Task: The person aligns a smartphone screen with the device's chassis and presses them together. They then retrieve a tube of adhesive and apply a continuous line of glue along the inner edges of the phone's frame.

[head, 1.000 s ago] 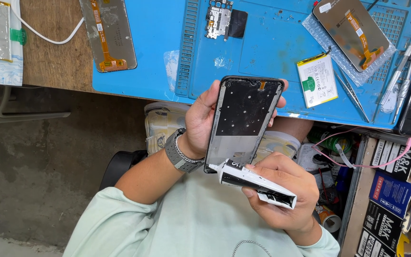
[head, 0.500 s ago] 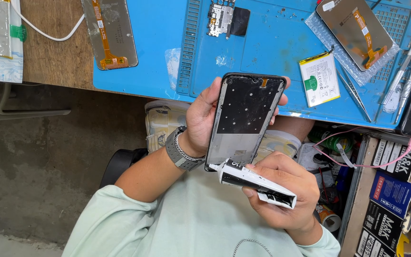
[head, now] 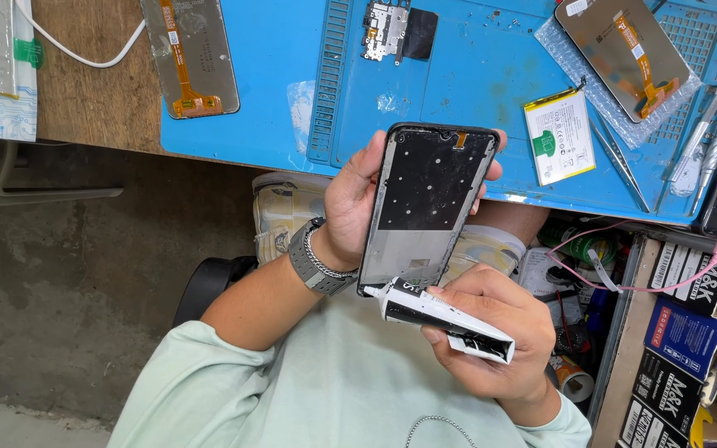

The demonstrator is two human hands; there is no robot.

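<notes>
Phone frame (head: 426, 207) stands upright in left hand (head: 350, 203); right hand (head: 491, 344) grips glue tube (head: 437, 314), nozzle pointing left

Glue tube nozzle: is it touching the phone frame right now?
Touching. The head view shows the nozzle of the glue tube, held in the right hand, meeting the bottom edge of the phone frame, held in the left hand, with no visible gap.

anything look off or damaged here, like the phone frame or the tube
Nothing looks broken. The black, screenless phone frame sits upright in the left hand. The black-and-white glue tube in the right hand is creased and flattened at its rear end. A silver display panel overhangs the blue mat's left edge.
</notes>
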